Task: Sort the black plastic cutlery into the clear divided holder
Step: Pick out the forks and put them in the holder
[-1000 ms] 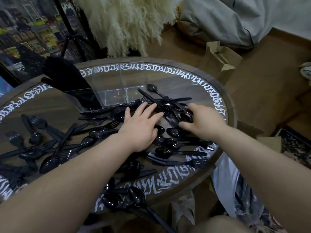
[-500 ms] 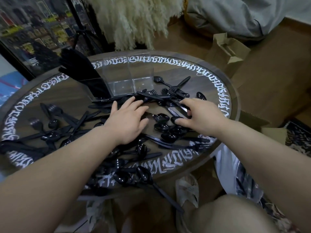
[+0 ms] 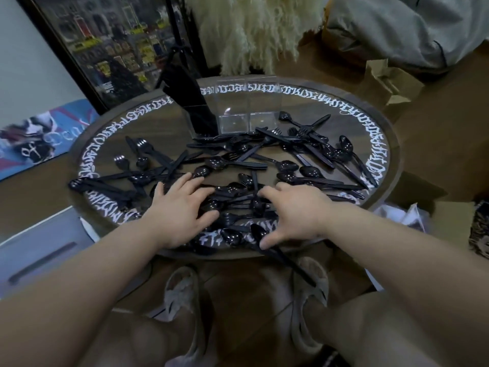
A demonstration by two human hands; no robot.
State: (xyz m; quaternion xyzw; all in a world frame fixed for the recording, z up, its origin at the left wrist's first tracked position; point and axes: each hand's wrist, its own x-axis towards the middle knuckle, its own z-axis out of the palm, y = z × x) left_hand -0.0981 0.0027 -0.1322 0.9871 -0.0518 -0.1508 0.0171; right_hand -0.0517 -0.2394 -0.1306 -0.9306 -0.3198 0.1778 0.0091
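Cutlery (image 3: 238, 165) lies scattered over the round table (image 3: 381, 123), before the clear holder (image 3: 246, 112). Both hands, left (image 3: 182, 210) and right (image 3: 293, 213), rest spread flat on it, probably to gather pieces.

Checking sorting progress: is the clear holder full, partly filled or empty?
Partly filled. The holder has black cutlery standing in its left compartment; the other compartments look clear through to the table.
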